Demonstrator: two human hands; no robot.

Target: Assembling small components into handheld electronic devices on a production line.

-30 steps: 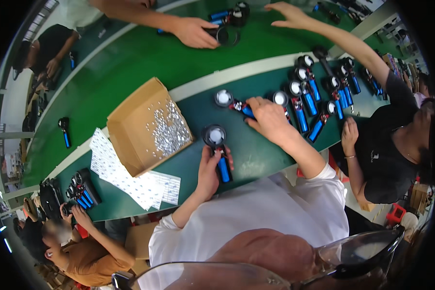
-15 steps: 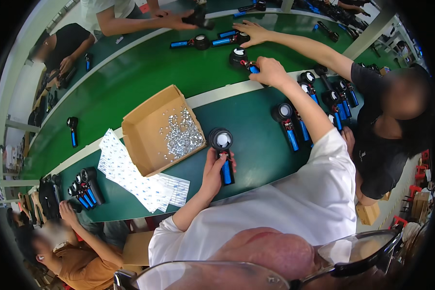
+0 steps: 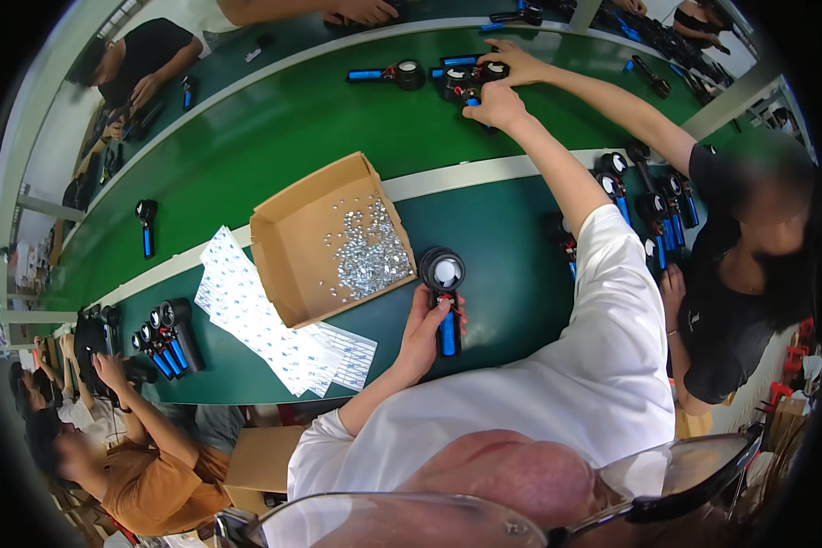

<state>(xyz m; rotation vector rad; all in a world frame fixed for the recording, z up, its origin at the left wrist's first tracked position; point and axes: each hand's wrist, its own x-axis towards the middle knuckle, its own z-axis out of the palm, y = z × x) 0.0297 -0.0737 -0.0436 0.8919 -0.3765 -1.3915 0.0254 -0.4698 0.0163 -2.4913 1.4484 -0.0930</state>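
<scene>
My left hand (image 3: 418, 331) is closed around the handle of a black round-headed device (image 3: 447, 271), which looks like a handheld fan with an open handle showing a blue battery and red wires. It is held above the dark green table (image 3: 511, 310), head pointing away from me. My right arm reaches far forward onto the brighter green conveyor (image 3: 201, 164). There my right hand (image 3: 500, 106) grips the handle of a similar device (image 3: 455, 87), its fingers partly hiding it. Close beside it, a co-worker's hand (image 3: 513, 66) rests on another such device (image 3: 493, 71).
A cardboard box (image 3: 279, 247) of small shiny silver pieces (image 3: 374, 251) stands left of my left hand, partly over white printed sheets (image 3: 256, 315). Several like devices stand at left (image 3: 160, 340) and right (image 3: 653, 205). A pale rail (image 3: 475, 173) divides table and conveyor.
My right hand has carried its device farther along the conveyor, up against the others near the co-worker's hand. My left hand keeps its hold. The view has shifted slightly.
</scene>
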